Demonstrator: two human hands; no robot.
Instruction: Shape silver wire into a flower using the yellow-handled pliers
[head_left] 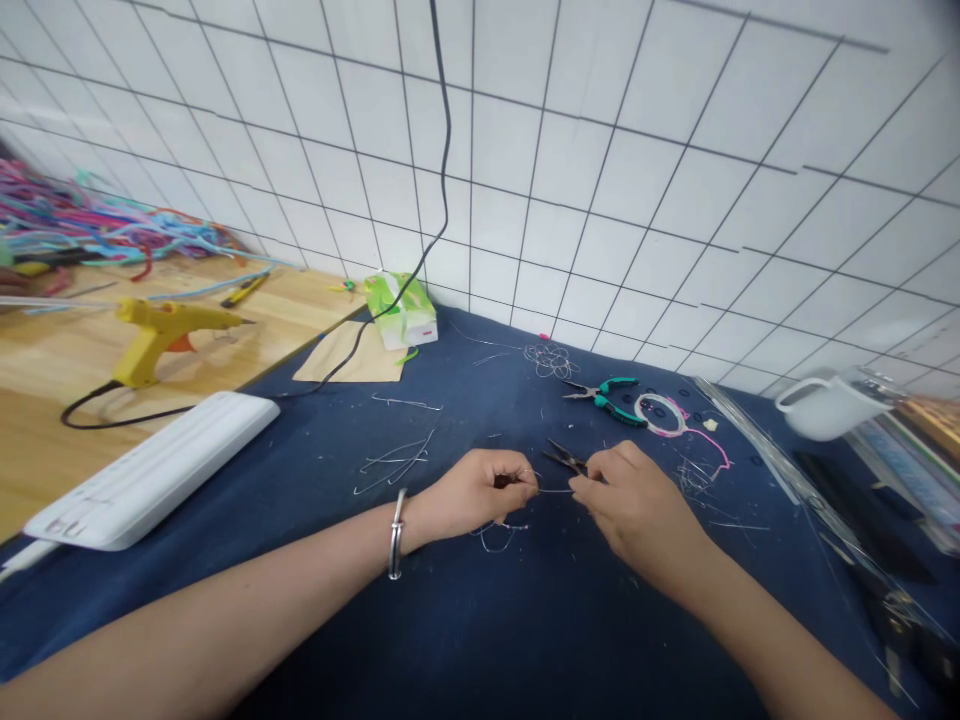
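Note:
Thin wire (553, 491) runs between my two hands, low over the dark blue cloth (450, 620). My left hand (480, 492), below a silver bangle (396, 535), pinches one end of it. In the fingers of my right hand (626, 500) is the other end. A pair of dark-jawed pliers (564, 458) lies just beyond my right fingers; the hand hides its handles, so I cannot tell whether it touches them. Loops of wire (496, 540) show under my left hand. Bent wire pieces (394, 465) lie to its left.
Teal-handled pliers (611, 398), a wire flower (551, 360) and a clear tape roll (660, 415) lie beyond my hands. At left are a white power strip (157, 470) and a yellow glue gun (161, 335). A white mug (832, 405) stands right. A black cable (445, 150) crosses the view.

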